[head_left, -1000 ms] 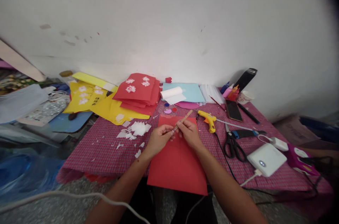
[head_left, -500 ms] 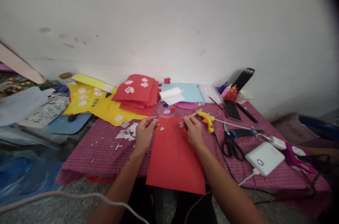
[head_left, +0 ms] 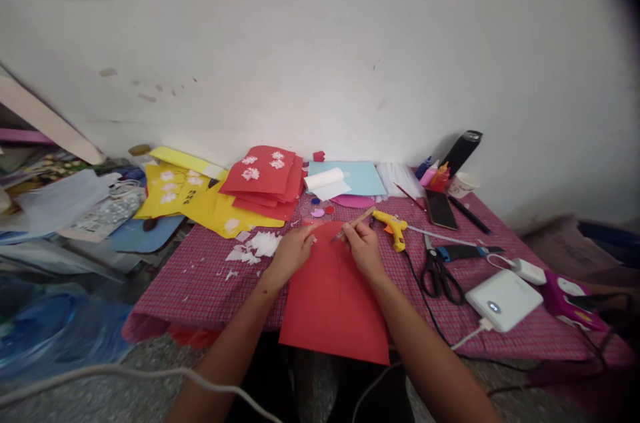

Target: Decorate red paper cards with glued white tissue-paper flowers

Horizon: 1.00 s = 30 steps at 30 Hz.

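Note:
A sheet of red paper lies in front of me, running over the table's near edge, with faint dark lines drawn on it. My left hand is at its upper left part, fingers drawn together at a small white paper piece, mostly covered by the fingertips. Between the thumb and fingers of my right hand is a thin wooden stick, slanting up to the right. Its darker lower end points at the red paper; whether it touches cannot be told. Torn white paper scraps lie left of my left hand.
Right of the sheet are a yellow glue gun, black scissors, a white power bank and cables. Behind stand paint bottles and a black flask. Red cards with white flowers are stacked back left on yellow paper.
My hands moved apart from the stick they both touched. The left hand went left, then came back over the white piece on the red sheet. The right hand kept the stick, tilting it lower.

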Available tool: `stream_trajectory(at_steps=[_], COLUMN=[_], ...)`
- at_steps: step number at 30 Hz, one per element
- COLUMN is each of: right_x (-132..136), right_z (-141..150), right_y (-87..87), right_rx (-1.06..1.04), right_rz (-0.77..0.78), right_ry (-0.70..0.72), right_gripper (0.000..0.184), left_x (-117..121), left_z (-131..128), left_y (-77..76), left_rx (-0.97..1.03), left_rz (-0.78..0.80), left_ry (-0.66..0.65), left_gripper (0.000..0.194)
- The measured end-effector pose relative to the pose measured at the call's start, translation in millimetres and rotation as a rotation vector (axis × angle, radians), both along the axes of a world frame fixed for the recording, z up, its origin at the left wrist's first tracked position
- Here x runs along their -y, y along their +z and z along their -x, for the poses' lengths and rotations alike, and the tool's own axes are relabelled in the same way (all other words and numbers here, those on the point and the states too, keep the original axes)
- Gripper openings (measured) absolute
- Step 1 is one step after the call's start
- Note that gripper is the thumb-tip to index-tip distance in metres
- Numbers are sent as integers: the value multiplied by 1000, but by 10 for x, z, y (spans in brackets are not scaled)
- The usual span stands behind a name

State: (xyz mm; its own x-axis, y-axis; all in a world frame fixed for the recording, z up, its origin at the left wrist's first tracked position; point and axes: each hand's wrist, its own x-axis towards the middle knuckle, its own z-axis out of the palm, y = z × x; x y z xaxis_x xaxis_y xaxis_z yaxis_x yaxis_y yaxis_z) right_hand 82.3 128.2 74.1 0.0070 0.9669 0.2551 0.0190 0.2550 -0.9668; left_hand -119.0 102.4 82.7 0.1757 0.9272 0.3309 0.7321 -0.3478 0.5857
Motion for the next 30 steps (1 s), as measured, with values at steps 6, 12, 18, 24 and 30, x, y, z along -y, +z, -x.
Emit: stream_trajectory(at_steps=[6, 12, 18, 24, 30], right_x=[41, 34, 38, 19, 25], right_z=[34, 55, 39, 35, 44], right_y=[18, -45, -48, -80, -82], right_rx=[51, 68, 90, 100, 112], right_rz=[-73, -114, -114, -100, -100], right_ry=[5, 54, 45, 67, 62], right_gripper=[30, 27, 28, 29, 29], left_x=[259, 418, 557, 616, 458], left_z=[564, 1089, 960, 1108, 1361], left_y=[100, 57, 42, 0, -5], left_rx=[107, -66, -271, -259, -252], left_rz=[-113, -62, -47, -85, -44], left_ry=[239, 358, 249, 315, 356], left_gripper=[27, 21, 23, 33, 27])
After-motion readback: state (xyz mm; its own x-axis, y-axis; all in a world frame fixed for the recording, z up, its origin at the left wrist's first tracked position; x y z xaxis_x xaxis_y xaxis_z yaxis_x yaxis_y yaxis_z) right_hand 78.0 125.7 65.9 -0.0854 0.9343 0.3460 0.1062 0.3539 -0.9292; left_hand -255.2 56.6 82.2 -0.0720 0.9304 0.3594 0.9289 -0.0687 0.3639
